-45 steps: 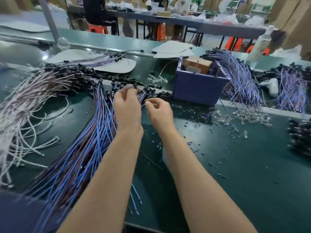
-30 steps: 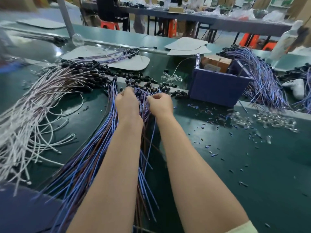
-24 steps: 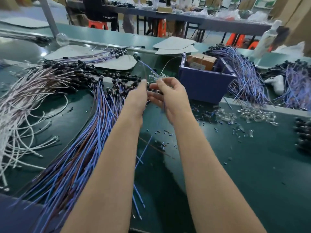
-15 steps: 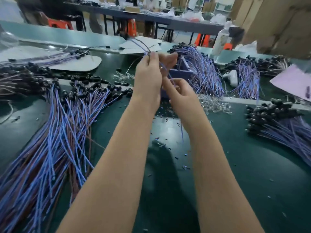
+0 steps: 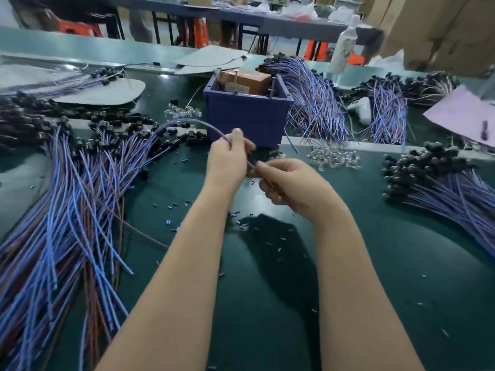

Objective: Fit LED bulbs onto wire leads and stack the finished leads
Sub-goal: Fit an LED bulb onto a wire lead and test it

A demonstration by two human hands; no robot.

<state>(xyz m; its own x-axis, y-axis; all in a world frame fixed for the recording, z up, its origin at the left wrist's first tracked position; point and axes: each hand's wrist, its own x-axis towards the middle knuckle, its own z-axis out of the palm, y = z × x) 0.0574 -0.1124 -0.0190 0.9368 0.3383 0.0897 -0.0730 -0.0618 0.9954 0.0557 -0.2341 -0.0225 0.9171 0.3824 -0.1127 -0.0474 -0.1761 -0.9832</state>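
A dark green surface (image 5: 375,263) fills most of the frame, and a broad pile of blue and brown wire leads (image 5: 67,223) fans across its left side, the black-capped ends lying toward the upper left. A second stack of leads (image 5: 455,194) lies at the right edge, its black caps bunched toward the centre. At the upper centre stands a purple bin (image 5: 249,116) with a cardboard box (image 5: 246,80) inside it, and two more lead bundles (image 5: 313,103) spread just to its right. In the middle of the frame, in front of the bin, both hands are raised above the surface: the left hand (image 5: 227,162) pinches a single blue lead (image 5: 187,123) between thumb and fingertips, and the right hand (image 5: 289,186), fingers curled, grips the same lead's lower stretch just beside it. The lead arches up and to the left, dropping toward the left pile. A heap of clear LED bulbs (image 5: 334,158) sits on the surface to the right of the bin, and tiny offcuts (image 5: 267,236) are scattered under the forearms
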